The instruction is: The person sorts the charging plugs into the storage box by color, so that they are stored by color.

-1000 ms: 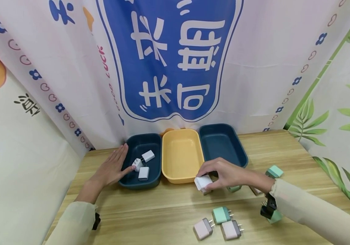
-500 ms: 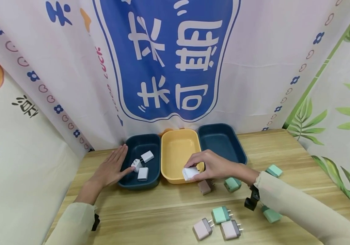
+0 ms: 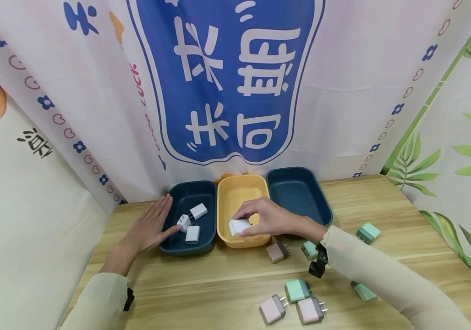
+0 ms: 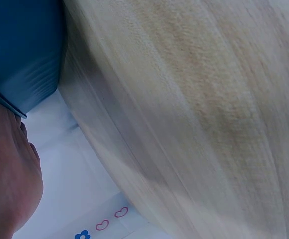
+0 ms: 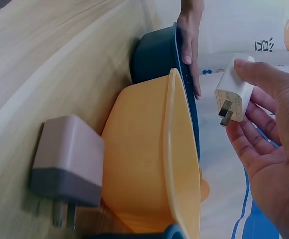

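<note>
My right hand [image 3: 266, 215] pinches a white charger plug [image 3: 239, 226] over the near part of the yellow tray [image 3: 224, 239]. In the right wrist view, two flat prongs stick out of the white charger plug [image 5: 234, 92], held between thumb and fingers. My left hand [image 3: 149, 227] rests with straight fingers on the left rim of the left dark blue tray [image 3: 196, 184]. Several white charger plugs [image 3: 192, 234] lie inside that tray, near the left thumb. The left wrist view shows only part of the left hand [image 4: 7, 174] against the blue tray wall [image 4: 25, 59].
Right of the yellow tray stands another dark blue tray [image 3: 297, 174]. On the wooden table [image 3: 202, 293] lie a brown-pink charger plug [image 3: 276, 252], two pale pink ones [image 3: 272, 309] and several green ones [image 3: 297, 290]. A printed curtain [image 3: 342, 114] hangs behind.
My right hand has carried the white charger plug left, from beside the yellow tray's near right corner to over that tray. The left hand has stayed in place.
</note>
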`<state>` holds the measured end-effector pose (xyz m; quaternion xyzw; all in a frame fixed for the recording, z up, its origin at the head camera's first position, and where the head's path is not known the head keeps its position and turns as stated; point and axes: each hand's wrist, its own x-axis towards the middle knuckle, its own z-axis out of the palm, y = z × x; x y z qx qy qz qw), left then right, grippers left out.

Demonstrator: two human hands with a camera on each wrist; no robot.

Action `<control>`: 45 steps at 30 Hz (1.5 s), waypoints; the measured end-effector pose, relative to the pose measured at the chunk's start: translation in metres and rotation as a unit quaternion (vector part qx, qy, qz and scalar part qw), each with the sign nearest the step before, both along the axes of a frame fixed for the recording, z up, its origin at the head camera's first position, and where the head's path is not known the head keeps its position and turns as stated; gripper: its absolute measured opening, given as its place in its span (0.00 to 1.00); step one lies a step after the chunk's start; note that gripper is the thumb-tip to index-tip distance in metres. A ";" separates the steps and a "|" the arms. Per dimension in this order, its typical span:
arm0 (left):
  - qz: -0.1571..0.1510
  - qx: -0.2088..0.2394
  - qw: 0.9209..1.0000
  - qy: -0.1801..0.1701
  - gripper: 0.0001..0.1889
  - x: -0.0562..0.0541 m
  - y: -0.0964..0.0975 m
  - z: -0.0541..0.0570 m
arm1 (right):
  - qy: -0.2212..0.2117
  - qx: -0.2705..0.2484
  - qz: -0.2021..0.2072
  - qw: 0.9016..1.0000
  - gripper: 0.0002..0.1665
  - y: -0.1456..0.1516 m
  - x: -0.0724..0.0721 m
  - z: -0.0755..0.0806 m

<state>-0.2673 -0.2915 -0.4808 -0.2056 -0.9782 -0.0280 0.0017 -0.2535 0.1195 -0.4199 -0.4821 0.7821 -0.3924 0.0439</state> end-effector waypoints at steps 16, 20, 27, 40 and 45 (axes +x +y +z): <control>0.003 0.004 1.000 -0.013 0.54 0.001 0.001 0.003 | -0.034 -0.024 -0.030 0.999 0.22 -0.025 -0.011 -0.004; 0.002 0.004 1.000 -0.014 0.54 0.000 0.001 0.003 | -0.043 -0.041 -0.040 0.997 0.22 -0.030 -0.016 -0.007; 0.002 0.005 1.000 -0.014 0.54 0.000 0.001 0.003 | -0.074 -0.056 -0.053 0.994 0.21 -0.038 -0.021 -0.012; 0.002 0.011 1.000 -0.014 0.54 0.000 0.000 0.001 | -0.083 -0.050 -0.100 0.990 0.23 -0.058 -0.030 -0.013; 0.004 0.005 1.000 -0.016 0.54 -0.001 -0.001 -0.001 | -0.087 -0.054 -0.102 0.990 0.23 -0.067 -0.034 -0.010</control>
